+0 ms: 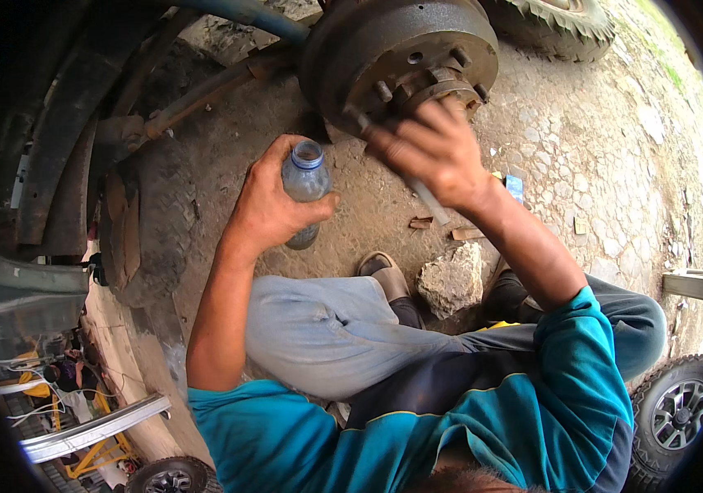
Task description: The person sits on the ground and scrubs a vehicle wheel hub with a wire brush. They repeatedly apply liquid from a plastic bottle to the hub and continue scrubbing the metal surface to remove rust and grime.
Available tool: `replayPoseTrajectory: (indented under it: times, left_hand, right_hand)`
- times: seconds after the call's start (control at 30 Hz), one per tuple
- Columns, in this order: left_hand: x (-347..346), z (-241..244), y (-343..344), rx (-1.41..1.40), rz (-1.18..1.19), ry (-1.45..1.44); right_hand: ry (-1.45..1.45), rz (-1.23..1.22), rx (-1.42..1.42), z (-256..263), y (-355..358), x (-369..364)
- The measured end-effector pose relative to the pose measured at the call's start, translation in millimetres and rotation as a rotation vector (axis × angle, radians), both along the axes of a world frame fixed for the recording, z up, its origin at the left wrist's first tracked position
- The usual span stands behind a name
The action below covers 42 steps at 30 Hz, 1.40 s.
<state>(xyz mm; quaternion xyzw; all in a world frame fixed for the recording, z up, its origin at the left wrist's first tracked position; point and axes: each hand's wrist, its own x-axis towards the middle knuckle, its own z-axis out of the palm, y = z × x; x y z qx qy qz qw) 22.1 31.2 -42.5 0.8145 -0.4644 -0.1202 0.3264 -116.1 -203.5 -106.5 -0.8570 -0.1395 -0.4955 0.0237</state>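
My left hand (271,203) is wrapped around an uncapped clear plastic bottle (306,179) with a blue ring at its neck. The bottle is nearly upright; how much it contains cannot be told. Blurred by motion, my right hand (434,154) grips a thin pale stick-like tool (430,202), whose kind is unclear. Its upper end is close to the face of a rusty brake drum (400,37). Several wheel studs (382,91) stick out around the wheel hub (440,86), which the fingers of my right hand partly hide.
A rough stone (451,280) lies between my feet, with wood scraps (467,233) nearby. An axle tube (203,98) runs left from the drum. A large tyre (551,28) lies behind, a mounted wheel (678,407) at lower right. A person (71,373) is visible far left.
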Motion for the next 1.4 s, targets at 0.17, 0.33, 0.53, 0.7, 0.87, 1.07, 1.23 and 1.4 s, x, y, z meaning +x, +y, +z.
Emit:
replayPoseTrajectory:
  times: [0.17,0.33,0.53,0.7,0.87,1.07,1.23,1.4]
  left_hand:
    - [0,-2,-2,-0.018,-0.013,0.075]
    - [-2,1,-1,-0.022,-0.013,0.051]
    - [-1,-1,0,-0.023,-0.016,0.033]
    - [-1,0,-2,-0.015,-0.011,0.032]
    - [-2,-2,-4,-0.043,-0.029,0.004]
    - [-2,0,1,-0.011,0.000,0.046]
    - [-1,-2,-3,-0.021,-0.020,0.031]
    - [-2,-3,-6,-0.024,-0.023,0.033]
  right_hand:
    - [-0.020,0.011,0.048,3,-1,-2]
    - [-0.206,-0.117,0.127,13,-4,2]
    - [-0.153,-0.101,0.097,13,-6,-1]
    - [-0.020,0.029,0.002,11,2,0]
    - [-0.019,0.024,0.068,7,-1,0]
    - [-0.224,-0.026,0.199,15,-10,3]
    - [-0.075,-0.040,0.159,17,-4,-6]
    - [0.006,-0.003,0.072,-8,18,-1]
